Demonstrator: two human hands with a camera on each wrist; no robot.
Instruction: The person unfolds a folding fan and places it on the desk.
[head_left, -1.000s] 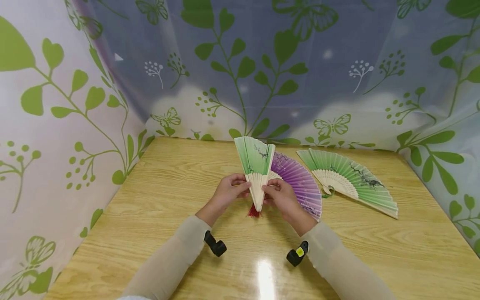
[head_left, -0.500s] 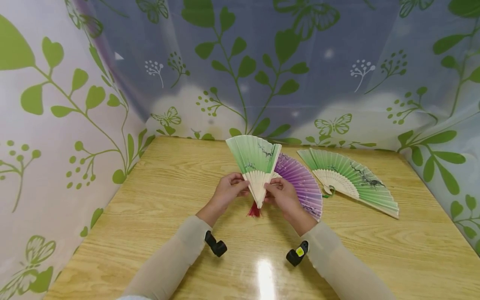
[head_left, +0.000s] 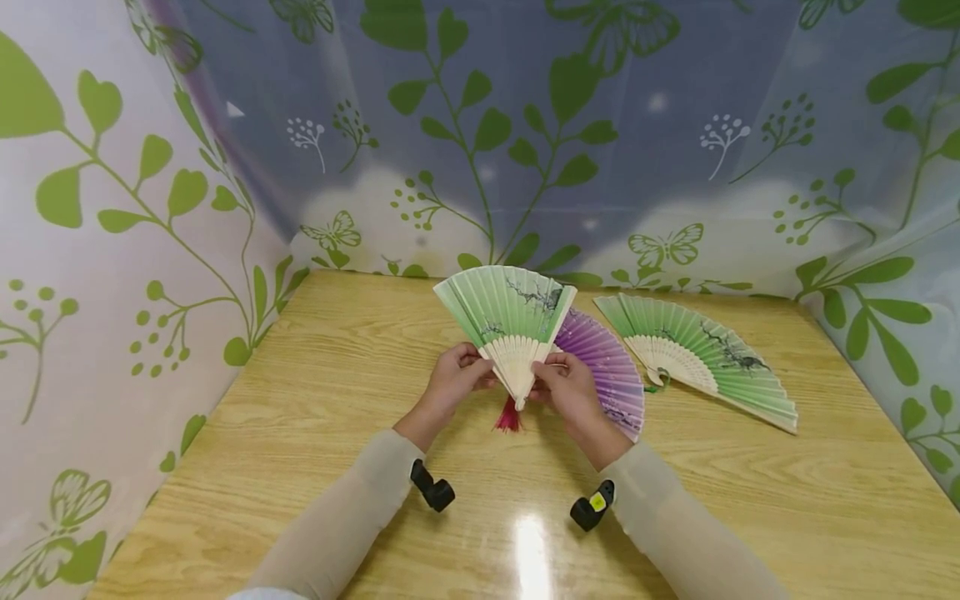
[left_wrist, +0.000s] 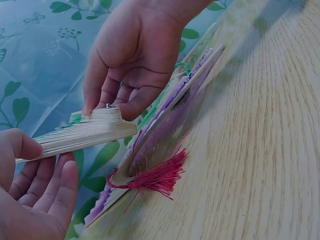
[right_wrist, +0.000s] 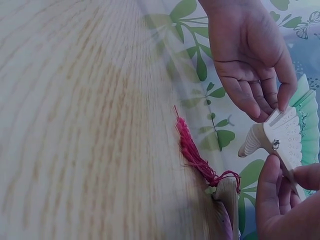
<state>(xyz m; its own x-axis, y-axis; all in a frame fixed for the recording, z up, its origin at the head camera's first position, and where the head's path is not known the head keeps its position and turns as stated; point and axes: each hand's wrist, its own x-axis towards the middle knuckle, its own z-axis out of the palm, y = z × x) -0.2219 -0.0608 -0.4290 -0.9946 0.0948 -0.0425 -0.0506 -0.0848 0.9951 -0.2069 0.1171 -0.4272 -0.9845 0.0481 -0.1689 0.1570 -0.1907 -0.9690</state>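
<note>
A green folding fan (head_left: 510,312) with a dark branch print and pale ribs is held partly spread above the table. My left hand (head_left: 452,383) pinches its left outer rib between thumb and fingers, and my right hand (head_left: 572,390) pinches the right one. The pivot end points down toward me; its rivet shows in the right wrist view beside the ribs (right_wrist: 285,135). Behind the held fan, partly covered by it and by my right hand, lies a spread purple folding fan (head_left: 603,367). Its red tassel (left_wrist: 162,175) rests on the wood.
A second green folding fan (head_left: 705,354), widely spread with a green cord at its pivot, lies on the right of the wooden table (head_left: 315,433). A leaf-and-butterfly printed cloth (head_left: 420,167) hangs behind the table and at both sides.
Between my hands the green fan has spread from a narrow wedge to a much wider one. Its left edge swung left and its right edge right. The other fans have stayed put.
</note>
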